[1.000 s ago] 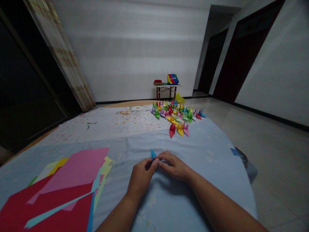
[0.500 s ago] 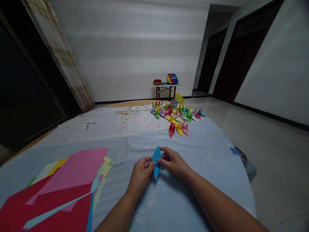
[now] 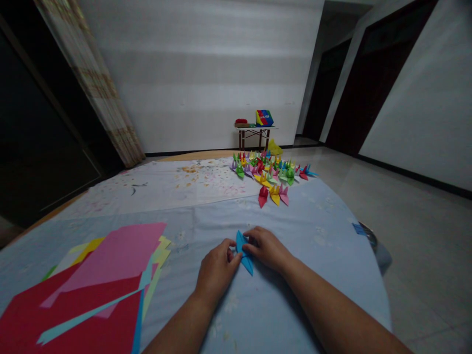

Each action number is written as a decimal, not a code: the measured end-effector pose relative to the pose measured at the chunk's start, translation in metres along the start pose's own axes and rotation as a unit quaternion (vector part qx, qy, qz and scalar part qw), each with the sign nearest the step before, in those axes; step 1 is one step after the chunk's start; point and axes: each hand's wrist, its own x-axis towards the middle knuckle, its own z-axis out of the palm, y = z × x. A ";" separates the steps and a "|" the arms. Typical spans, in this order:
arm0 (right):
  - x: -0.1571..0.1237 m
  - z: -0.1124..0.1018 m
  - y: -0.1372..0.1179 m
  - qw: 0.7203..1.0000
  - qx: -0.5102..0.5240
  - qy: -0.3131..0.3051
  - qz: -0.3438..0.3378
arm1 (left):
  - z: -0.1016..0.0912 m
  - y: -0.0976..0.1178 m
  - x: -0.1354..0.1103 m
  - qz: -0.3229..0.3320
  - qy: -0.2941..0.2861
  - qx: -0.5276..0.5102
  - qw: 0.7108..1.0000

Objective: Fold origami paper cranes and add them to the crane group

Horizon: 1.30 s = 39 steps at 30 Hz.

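A narrow, folded piece of blue paper (image 3: 247,263), pointed at both ends, is held between my hands just above the blue tablecloth. My left hand (image 3: 218,265) pinches its left edge near the middle with thumb and fingers. From the right, my right hand (image 3: 266,248) grips the same paper, thumb and fingertips on its upper half. Part of the paper is hidden behind my fingers. Beyond my hands stand a red paper crane (image 3: 263,196), a yellow paper crane (image 3: 275,195) and a pink paper crane (image 3: 283,194).
Sheets of coloured paper lie at the left, with a red sheet (image 3: 73,314) and a pink sheet (image 3: 118,250) among them. Many folded cranes (image 3: 271,169) crowd the table's far right. A small table (image 3: 256,129) stands against the wall; the round table's edge curves at right.
The blue paper has turned, its lower tip swinging to the right and its upper tip to the left. Both hands keep hold of it.
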 end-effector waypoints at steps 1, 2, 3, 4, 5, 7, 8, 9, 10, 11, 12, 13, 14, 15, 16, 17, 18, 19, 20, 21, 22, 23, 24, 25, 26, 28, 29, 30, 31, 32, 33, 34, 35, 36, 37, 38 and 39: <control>0.000 -0.001 0.000 1.000 0.000 -0.002 0.003 | 0.000 0.000 0.000 0.001 0.001 0.001 1.000; 0.000 -0.002 0.000 1.000 0.002 -0.004 0.007 | 0.000 -0.001 0.000 0.002 0.003 0.002 1.000; 0.000 -0.002 0.000 1.000 0.004 -0.004 0.010 | 0.000 -0.001 0.001 0.002 0.004 0.003 1.000; 0.000 -0.003 0.000 1.000 0.007 -0.004 0.012 | 0.001 -0.001 0.001 0.002 0.005 0.005 1.000; 0.000 -0.003 0.001 1.000 0.010 -0.004 0.013 | 0.001 -0.001 0.001 0.002 0.006 0.007 1.000; 0.000 -0.003 0.001 1.000 0.019 -0.002 0.009 | 0.001 -0.002 0.000 0.004 0.005 0.012 1.000; 0.000 -0.003 0.001 1.000 0.025 0.001 0.008 | 0.001 -0.001 0.000 0.005 0.005 0.014 1.000; 0.000 -0.003 0.001 0.999 0.033 0.003 0.011 | 0.001 -0.001 0.000 0.007 0.004 0.017 1.000; 0.001 -0.002 0.001 0.999 0.046 0.005 0.018 | 0.001 -0.001 0.000 0.008 0.004 0.019 1.000; 0.001 -0.002 0.001 0.998 0.062 0.006 0.028 | 0.001 -0.001 0.000 0.009 0.003 0.020 1.000; 0.001 -0.002 0.001 0.996 0.083 0.005 0.040 | 0.001 -0.001 0.000 0.008 0.003 0.022 1.000; 0.001 -0.001 0.002 0.993 0.107 -0.001 0.053 | 0.001 0.000 -0.001 0.007 0.004 0.023 1.000; 0.002 -0.001 0.002 0.989 0.130 -0.010 0.064 | 0.001 0.000 -0.001 0.004 0.005 0.023 1.000; 0.002 -0.001 0.003 0.986 0.151 -0.019 0.074 | 0.001 0.000 -0.001 0.001 0.005 0.023 1.000; 0.002 -0.001 0.004 0.983 0.165 -0.028 0.081 | 0.001 0.000 -0.001 -0.002 0.005 0.023 1.000; 0.003 -0.001 0.004 0.981 0.174 -0.036 0.085 | 0.001 0.001 -0.001 -0.004 0.004 0.023 1.000; 0.003 -0.002 0.005 0.980 0.175 -0.041 0.087 | 0.001 0.001 0.000 -0.004 0.004 0.021 1.000; 0.003 -0.002 0.006 0.980 0.173 -0.045 0.088 | 0.001 0.000 0.000 -0.004 0.003 0.019 1.000; 0.003 -0.002 0.007 0.980 0.170 -0.050 0.088 | 0.001 0.000 0.000 -0.003 0.003 0.016 1.000; 0.003 -0.002 0.008 0.980 0.168 -0.055 0.086 | 0.001 0.000 0.000 -0.004 0.004 0.013 1.000; 0.003 -0.003 0.008 0.980 0.168 -0.060 0.083 | 0.002 -0.001 0.000 -0.006 0.005 0.008 1.000; 0.003 -0.003 0.009 0.981 0.168 -0.063 0.078 | 0.002 -0.001 0.001 -0.008 0.007 0.003 1.000; 0.003 -0.003 0.009 0.981 0.168 -0.065 0.068 | 0.002 -0.002 0.001 -0.008 0.010 -0.002 1.000; 0.003 -0.004 0.010 0.982 0.168 -0.065 0.056 | 0.002 -0.002 0.001 -0.008 0.013 -0.008 1.000; 0.003 -0.004 0.010 0.983 0.167 -0.066 0.042 | 0.003 -0.003 0.001 -0.005 0.016 -0.014 1.000; 0.003 -0.006 0.011 0.984 0.164 -0.068 0.018 | 0.003 -0.003 0.002 0.007 0.022 -0.023 0.999; 0.003 -0.007 0.012 0.984 0.162 -0.071 0.010 | 0.003 -0.003 0.002 0.015 0.024 -0.026 0.999; 0.002 -0.008 0.012 0.984 0.160 -0.074 0.004 | 0.003 -0.003 0.002 0.024 0.025 -0.028 0.999; 0.002 -0.009 0.013 0.985 0.158 -0.077 0.000 | 0.003 -0.003 0.003 0.032 0.025 -0.030 0.999; 0.002 -0.009 0.014 0.985 0.155 -0.080 -0.005 | 0.003 -0.002 0.003 0.038 0.025 -0.031 0.998; 0.002 -0.010 0.014 0.985 0.153 -0.083 -0.010 | 0.003 -0.002 0.003 0.042 0.024 -0.034 0.998; 0.002 -0.011 0.015 0.985 0.149 -0.085 -0.015 | 0.003 -0.002 0.003 0.045 0.023 -0.036 0.998; 0.002 -0.011 0.015 0.986 0.144 -0.086 -0.021 | 0.003 -0.002 0.003 0.044 0.021 -0.039 0.998; 0.002 -0.011 0.016 0.986 0.138 -0.086 -0.024 | 0.003 -0.002 0.003 0.041 0.019 -0.040 0.998; 0.003 -0.012 0.017 0.987 0.132 -0.086 -0.026 | 0.002 -0.002 0.003 0.037 0.016 -0.042 0.998; 0.003 -0.012 0.017 0.988 0.124 -0.087 -0.029 | 0.002 -0.001 0.003 0.034 0.012 -0.045 0.998; 0.003 -0.012 0.018 0.989 0.119 -0.088 -0.032 | 0.002 -0.001 0.003 0.032 0.010 -0.046 0.998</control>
